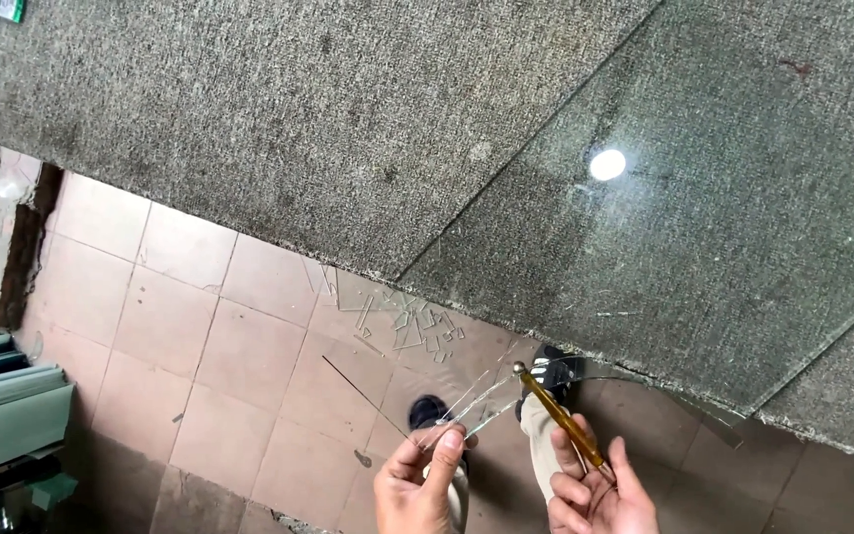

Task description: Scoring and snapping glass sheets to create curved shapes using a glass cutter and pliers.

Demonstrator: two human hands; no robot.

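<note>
Presently, your left hand (415, 487) pinches a glass offcut (467, 403) near the table edge (506, 318); your right hand (600, 489) grips the glass cutter (560, 415). Sharp edges could cut your fingers.

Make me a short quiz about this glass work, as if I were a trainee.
1. True or false: the right hand holds a slim amber-handled glass cutter.
2. What does the left hand pinch? A) clear glass strip B) brush C) ruler
3. What lies on the tiled floor below the grey carpeted table?

Key: 1 true. 2 A. 3 small broken glass shards.
</note>
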